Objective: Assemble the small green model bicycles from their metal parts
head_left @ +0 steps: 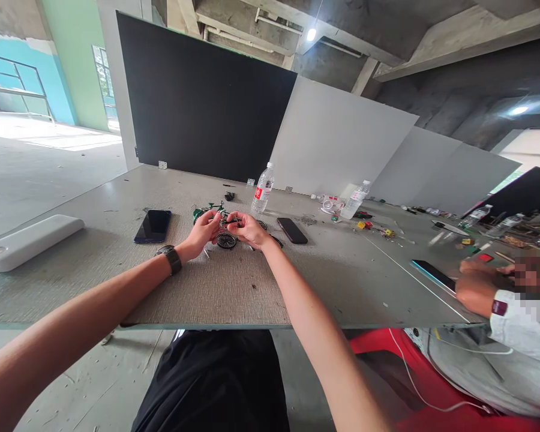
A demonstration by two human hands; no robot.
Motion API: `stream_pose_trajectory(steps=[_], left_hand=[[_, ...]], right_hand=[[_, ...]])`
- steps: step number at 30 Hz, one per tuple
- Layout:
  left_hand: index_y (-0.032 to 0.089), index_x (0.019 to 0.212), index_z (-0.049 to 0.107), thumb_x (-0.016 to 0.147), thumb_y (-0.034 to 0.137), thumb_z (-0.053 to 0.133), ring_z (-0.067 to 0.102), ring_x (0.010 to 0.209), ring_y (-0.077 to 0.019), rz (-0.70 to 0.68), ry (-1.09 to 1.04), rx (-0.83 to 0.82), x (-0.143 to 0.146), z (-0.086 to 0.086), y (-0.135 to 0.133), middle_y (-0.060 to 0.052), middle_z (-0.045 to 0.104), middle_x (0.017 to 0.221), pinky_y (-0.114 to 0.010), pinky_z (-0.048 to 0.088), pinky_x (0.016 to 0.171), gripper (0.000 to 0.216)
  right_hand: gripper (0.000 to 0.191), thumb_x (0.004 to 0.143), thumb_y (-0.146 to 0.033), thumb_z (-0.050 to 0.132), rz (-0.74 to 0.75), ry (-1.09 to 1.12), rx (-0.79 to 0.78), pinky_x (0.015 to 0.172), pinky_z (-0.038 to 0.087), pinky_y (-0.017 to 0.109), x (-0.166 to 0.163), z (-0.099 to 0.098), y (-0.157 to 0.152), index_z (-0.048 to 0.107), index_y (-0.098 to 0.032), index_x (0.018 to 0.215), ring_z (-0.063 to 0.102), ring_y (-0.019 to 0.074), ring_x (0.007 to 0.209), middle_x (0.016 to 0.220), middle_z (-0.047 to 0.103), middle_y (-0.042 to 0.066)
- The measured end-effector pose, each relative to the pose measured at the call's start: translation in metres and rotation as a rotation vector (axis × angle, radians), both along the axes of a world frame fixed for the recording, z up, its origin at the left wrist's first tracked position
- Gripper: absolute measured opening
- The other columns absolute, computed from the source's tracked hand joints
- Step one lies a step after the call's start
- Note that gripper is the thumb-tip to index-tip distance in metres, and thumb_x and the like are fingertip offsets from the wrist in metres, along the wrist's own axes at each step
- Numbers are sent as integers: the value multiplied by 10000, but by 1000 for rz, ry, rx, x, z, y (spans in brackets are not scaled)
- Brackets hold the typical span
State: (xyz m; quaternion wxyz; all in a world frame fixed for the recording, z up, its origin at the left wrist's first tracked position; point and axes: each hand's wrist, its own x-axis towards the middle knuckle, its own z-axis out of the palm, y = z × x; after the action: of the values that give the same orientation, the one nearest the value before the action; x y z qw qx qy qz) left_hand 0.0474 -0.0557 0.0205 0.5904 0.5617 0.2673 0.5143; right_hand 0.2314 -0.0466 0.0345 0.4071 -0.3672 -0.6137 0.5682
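Note:
My left hand (206,233), with a black watch on its wrist, is closed in a pinch at a small green model bicycle (216,207). What its fingertips grip is too small to make out. Close beside it, my right hand (248,231) is closed too, its thumb and fingers pressed together on a small black part (234,222). Below the fingertips shows a black spoked toy wheel (226,241). Both hands cover much of the model's middle, so I cannot tell how its parts join.
A dark phone (153,226) and a white elongated device (33,241) lie left. Right are another phone (292,230), a water bottle (263,189), a second bottle (356,200) and small coloured parts (364,225). A co-worker's hand (477,285) rests farther right. A black panel (207,96) stands behind.

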Motion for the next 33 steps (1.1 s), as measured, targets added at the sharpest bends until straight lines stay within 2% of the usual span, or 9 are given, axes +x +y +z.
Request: stream_pose_trajectory(steps=[19, 23, 28, 33], left_hand=[[212, 842, 485, 901, 582, 689, 369, 448, -67, 0, 30, 19, 1, 0, -2, 90, 398, 579, -197, 370, 418, 427], [212, 839, 488, 895, 596, 687, 377, 450, -71, 14, 46, 16, 1, -1, -2, 86, 409, 584, -195, 373, 414, 436], [212, 831, 508, 879, 595, 701, 354, 446, -68, 49, 26, 13, 0, -2, 0, 86, 409, 585, -186, 363, 419, 432], [186, 832, 582, 873, 600, 699, 385, 457, -78, 46, 126, 102, 1, -3, 1, 59, 453, 592, -203, 402, 415, 433]], right_hand=[[565, 611, -376, 949, 3, -9, -38, 412, 182, 162, 0, 0, -1, 559, -204, 982, 363, 26, 488, 739, 638, -56], [563, 649, -387, 938, 29, -38, -91, 387, 142, 178, 3, 6, -6, 591, -193, 1048, 306, 15, 471, 780, 635, -52], [424, 781, -448, 845, 23, 27, -81, 369, 98, 193, 0, 10, -10, 595, -200, 1017, 196, 9, 442, 770, 591, -63], [383, 799, -420, 829, -7, -10, -65, 370, 99, 188, -3, 8, -9, 591, -212, 1014, 217, 22, 440, 683, 528, -87]])
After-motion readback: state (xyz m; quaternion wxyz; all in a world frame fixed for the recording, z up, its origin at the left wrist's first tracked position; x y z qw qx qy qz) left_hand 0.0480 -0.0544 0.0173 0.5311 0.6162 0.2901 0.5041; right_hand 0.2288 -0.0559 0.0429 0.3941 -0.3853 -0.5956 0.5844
